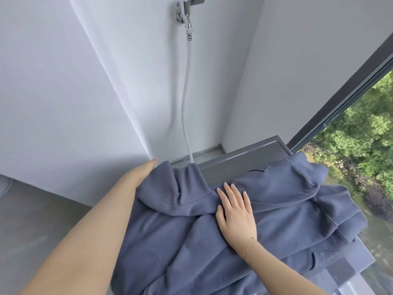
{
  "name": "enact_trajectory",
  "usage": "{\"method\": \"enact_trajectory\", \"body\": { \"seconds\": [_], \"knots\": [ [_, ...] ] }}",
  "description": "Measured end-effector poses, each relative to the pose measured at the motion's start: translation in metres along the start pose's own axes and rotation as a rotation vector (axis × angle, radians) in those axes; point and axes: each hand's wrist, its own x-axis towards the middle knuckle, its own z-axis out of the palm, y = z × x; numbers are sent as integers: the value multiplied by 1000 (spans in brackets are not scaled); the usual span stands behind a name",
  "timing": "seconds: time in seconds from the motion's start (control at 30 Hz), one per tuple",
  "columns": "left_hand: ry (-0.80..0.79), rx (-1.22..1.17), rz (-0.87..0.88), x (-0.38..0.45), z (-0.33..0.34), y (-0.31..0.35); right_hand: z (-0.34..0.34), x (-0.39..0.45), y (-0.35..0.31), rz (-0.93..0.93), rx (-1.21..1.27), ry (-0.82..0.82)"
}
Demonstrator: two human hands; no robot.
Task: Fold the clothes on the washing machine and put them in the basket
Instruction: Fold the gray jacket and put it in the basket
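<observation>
A large slate-blue garment (276, 201), a sweatshirt with a hood, lies spread and rumpled over the grey top of the washing machine (244, 158). My right hand (234, 211) lies flat on its middle with straight fingers, pressing the fabric near the hood. My left hand (144, 169) reaches to the garment's far left edge; its fingers are hidden behind a raised fold, so its hold is unclear. No basket is in view.
A white wall runs along the left and back. A chrome tap (187, 9) with a white hose (187, 103) hangs behind the machine. A dark-framed window (340, 92) with trees outside is on the right. Grey floor (32, 220) lies at the left.
</observation>
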Motion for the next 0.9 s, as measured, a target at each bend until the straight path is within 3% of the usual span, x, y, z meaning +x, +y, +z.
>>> {"method": "enact_trajectory", "body": {
  "seconds": [0.17, 0.4, 0.53, 0.6, 0.67, 0.73, 0.8, 0.9],
  "knots": [
    [-175, -6, 10, 2, 9, 17, 2, 0, -1, -2, -11, 20],
    [-185, -552, 383, -69, 6, 18, -1, -1, -1, -12, -11, 18],
    [-173, -599, 517, -134, -3, 4, -1, 0, 0, -13, -16, -34],
    [-218, -613, 505, -164, -1, -13, -5, -2, 2, -34, -5, -72],
    [-361, -644, 436, -175, 4, -38, -12, -2, 5, -77, 41, -129],
    [-576, -602, 344, -177, 13, -69, -18, 0, 7, -87, 210, -174],
    [-688, -474, 222, -169, 26, -99, -28, 4, 7, 87, 566, -184],
    [-589, -263, 151, -164, 49, -129, -46, 22, -1, 437, 970, -218]
  ]
}}
